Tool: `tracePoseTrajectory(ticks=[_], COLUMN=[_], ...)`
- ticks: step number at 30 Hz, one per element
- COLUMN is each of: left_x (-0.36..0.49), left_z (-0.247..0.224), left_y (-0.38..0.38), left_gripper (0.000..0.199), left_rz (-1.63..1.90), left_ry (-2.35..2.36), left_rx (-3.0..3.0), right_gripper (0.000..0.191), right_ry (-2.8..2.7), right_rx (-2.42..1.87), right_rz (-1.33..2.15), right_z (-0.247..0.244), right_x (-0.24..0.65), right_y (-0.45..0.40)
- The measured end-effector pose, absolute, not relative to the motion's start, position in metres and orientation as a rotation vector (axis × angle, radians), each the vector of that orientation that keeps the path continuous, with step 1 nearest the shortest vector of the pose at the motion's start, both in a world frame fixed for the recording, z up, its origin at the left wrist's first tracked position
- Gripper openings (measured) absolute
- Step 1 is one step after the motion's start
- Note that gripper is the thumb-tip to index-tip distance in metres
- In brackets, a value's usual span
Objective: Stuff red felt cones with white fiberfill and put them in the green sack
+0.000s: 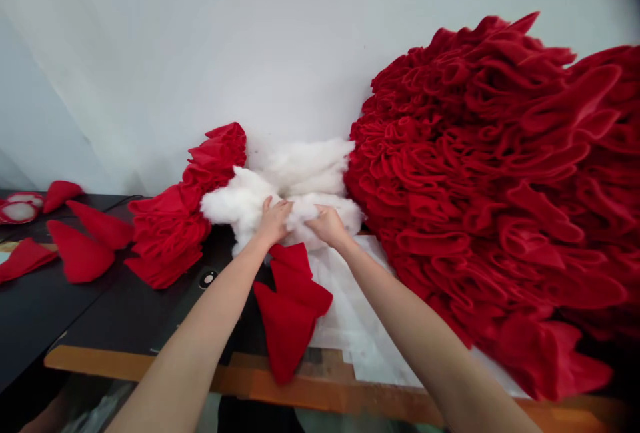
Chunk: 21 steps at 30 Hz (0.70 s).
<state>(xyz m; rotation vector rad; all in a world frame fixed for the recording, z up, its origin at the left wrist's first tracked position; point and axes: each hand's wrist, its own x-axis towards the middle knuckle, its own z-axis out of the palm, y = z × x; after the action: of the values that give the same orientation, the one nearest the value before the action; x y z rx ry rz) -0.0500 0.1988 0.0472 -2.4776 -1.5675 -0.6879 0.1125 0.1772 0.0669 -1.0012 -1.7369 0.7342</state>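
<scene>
A heap of fluffy white stuffing [307,166] lies against the wall, in front of me. My left hand [274,223] has its fingers sunk into the near side of the heap, closed on a tuft, with the thumb on top. Just to the right, my right hand [329,225] is closed on the same mass of stuffing. Parts of the fingers on both hands are hidden in the fluff. Below my hands, between the forearms, a few red pointed fabric pieces [287,326] overlap on the table, their lowest tip reaching the front edge.
A tall pile of folded red fabric pieces [480,173] fills the right side. A smaller red stack [170,233] stands left of the stuffing. Several loose red pieces [83,253] lie farther left on the dark table [140,316]. White sheeting [370,333] lies under my right forearm.
</scene>
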Motion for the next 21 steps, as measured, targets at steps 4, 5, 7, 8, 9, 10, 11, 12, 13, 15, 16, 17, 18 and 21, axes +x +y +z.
tracePoseTrajectory(ticks=[4, 5, 7, 8, 9, 10, 11, 12, 13, 15, 16, 17, 18, 21], left_x=[-0.057, -0.058, -0.059, -0.057, -0.053, -0.047, -0.039, -0.03, -0.02, 0.003, 0.014, 0.023, 0.03, 0.04], left_z=[0.041, 0.043, 0.05, 0.056, 0.063, 0.07, 0.076, 0.081, 0.084, 0.083, 0.079, 0.075, 0.07, 0.058], left_y=[0.202, 0.201, 0.192, 0.184, 0.174, 0.161, 0.147, 0.131, 0.116, 0.088, 0.078, 0.07, 0.065, 0.056], left_gripper=[0.04, 0.044, 0.056, 0.063, 0.069, 0.074, 0.075, 0.076, 0.076, 0.079, 0.078, 0.074, 0.068, 0.049], left_rz=[-0.755, -0.772, -0.796, -0.83, -0.891, -0.99, -1.133, -1.304, -1.499, -1.907, -2.138, -2.406, -2.683, -3.327], left_ry=[-1.597, -1.597, -1.579, -1.565, -1.552, -1.546, -1.547, -1.559, -1.591, -1.713, -1.798, -1.868, -1.942, -1.985], left_rx=[-2.425, -2.418, -2.413, -2.401, -2.377, -2.345, -2.311, -2.304, -2.345, -2.616, -2.733, -2.758, -2.673, -2.213], right_gripper=[0.025, 0.027, 0.031, 0.034, 0.037, 0.04, 0.043, 0.047, 0.05, 0.053, 0.053, 0.053, 0.053, 0.069], right_ry=[-1.527, -1.457, -1.296, -1.216, -1.149, -1.106, -1.091, -1.084, -1.091, -1.161, -1.229, -1.317, -1.41, -1.588], right_rx=[-0.959, -0.955, -0.937, -0.922, -0.906, -0.891, -0.879, -0.87, -0.86, -0.835, -0.819, -0.803, -0.792, -0.856], right_rz=[0.817, 0.84, 0.928, 0.983, 1.035, 1.077, 1.102, 1.118, 1.138, 1.186, 1.209, 1.222, 1.212, 1.024], right_z=[0.072, 0.075, 0.079, 0.08, 0.08, 0.078, 0.076, 0.073, 0.07, 0.064, 0.061, 0.059, 0.058, 0.056], right_x=[0.151, 0.163, 0.188, 0.199, 0.208, 0.214, 0.217, 0.217, 0.214, 0.2, 0.193, 0.185, 0.18, 0.177], right_y=[0.171, 0.167, 0.156, 0.149, 0.142, 0.135, 0.128, 0.12, 0.113, 0.098, 0.09, 0.082, 0.074, 0.055])
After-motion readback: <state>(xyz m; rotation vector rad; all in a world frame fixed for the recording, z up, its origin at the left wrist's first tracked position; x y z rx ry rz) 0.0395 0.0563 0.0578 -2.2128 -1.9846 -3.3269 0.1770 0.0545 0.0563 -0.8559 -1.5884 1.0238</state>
